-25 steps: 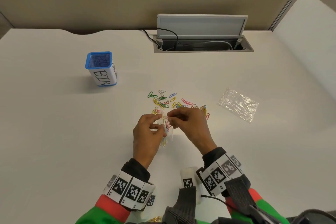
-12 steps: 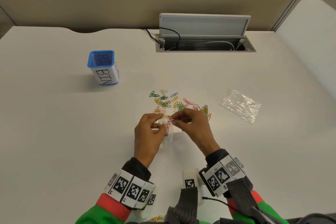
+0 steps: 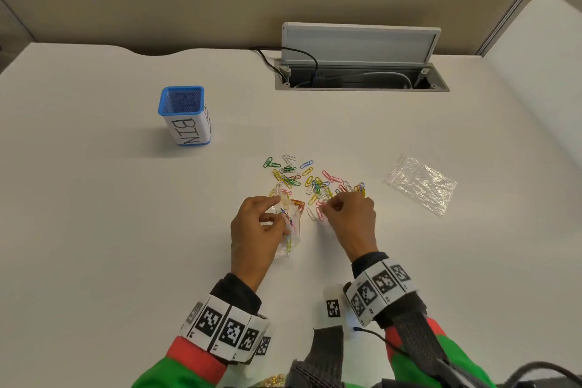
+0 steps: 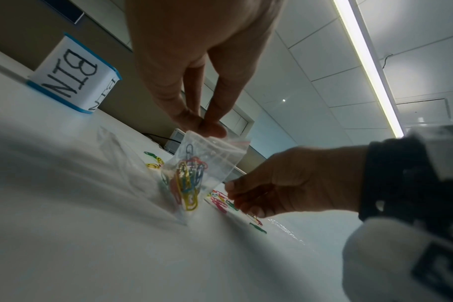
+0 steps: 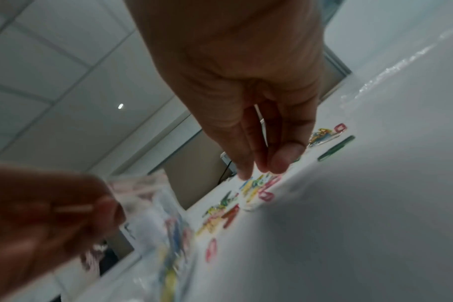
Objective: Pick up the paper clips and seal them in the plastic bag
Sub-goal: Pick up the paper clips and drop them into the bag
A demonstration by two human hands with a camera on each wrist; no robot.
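A small clear plastic bag (image 3: 288, 224) with several coloured paper clips inside stands on the white table. My left hand (image 3: 279, 209) pinches its top edge between thumb and fingers, plainly seen in the left wrist view (image 4: 207, 124). The bag (image 4: 194, 163) hangs with its mouth upward. Loose paper clips (image 3: 315, 179) lie scattered just beyond both hands. My right hand (image 3: 327, 209) is at the near edge of that pile, away from the bag. Its fingertips (image 5: 246, 173) point down onto the clips (image 5: 256, 183), thumb close by. No clip shows between them.
A second, empty clear bag (image 3: 420, 184) lies flat to the right. A blue mesh pot labelled BIN (image 3: 185, 115) stands at the left back. An open cable hatch (image 3: 362, 75) with wires sits at the table's far edge.
My right hand has left the bag's mouth and moved right and forward to the loose clips. The left hand keeps hold of the bag.
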